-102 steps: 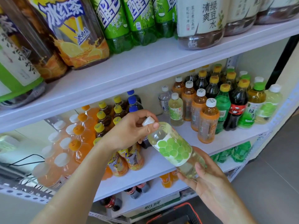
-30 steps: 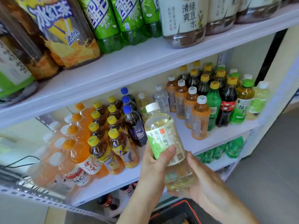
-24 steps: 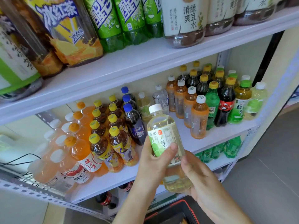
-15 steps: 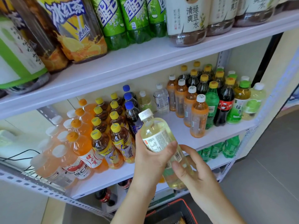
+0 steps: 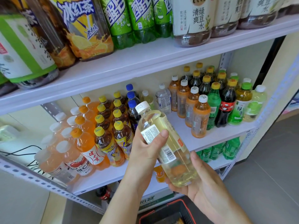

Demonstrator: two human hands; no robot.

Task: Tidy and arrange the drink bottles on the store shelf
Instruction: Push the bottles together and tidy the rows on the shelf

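Observation:
A pale yellow drink bottle (image 5: 171, 152) with a white cap is tilted in front of the middle shelf (image 5: 182, 131), its barcode side toward me. My left hand (image 5: 145, 151) grips its upper body, thumb across the label. My right hand (image 5: 199, 180) cups its base from below. Behind it stand rows of yellow-capped tea bottles (image 5: 103, 139), orange drinks (image 5: 87, 146) and blue-capped dark bottles (image 5: 133, 109). A matching pale bottle (image 5: 148, 98) stands at the back, beside a clear water bottle (image 5: 163, 97).
Orange-labelled juice bottles (image 5: 200, 117), green and dark bottles fill the shelf's right part. Large bottles line the top shelf (image 5: 145, 57). Green bottles (image 5: 229, 147) stand on the lower shelf. A black-and-red basket (image 5: 168, 214) sits on the floor below. Bare shelf surface shows between the bottle groups.
The bottle has been rotated in my hands, from its green label side to the barcode side, and has tilted with its cap toward the left.

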